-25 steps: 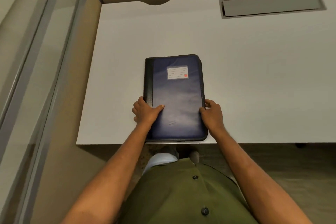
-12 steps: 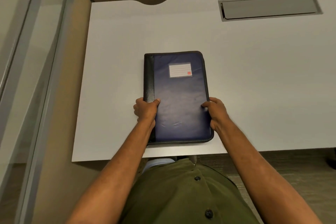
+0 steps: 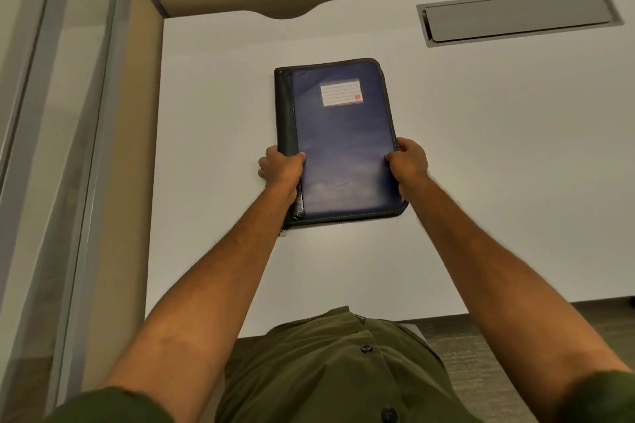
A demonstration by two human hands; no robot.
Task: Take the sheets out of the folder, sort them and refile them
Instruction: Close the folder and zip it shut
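White laminate makes up the desk, with a grey cable hatch set in toward two o'clock. A closed navy folder with a black spine lies flat near the desk's middle (its lined label sits toward twelve o'clock). The left hand has a closed grip on the spine edge at nine o'clock, thumb on the cover, while the right hand grips the zipped edge at three o'clock, fingers curled round it.
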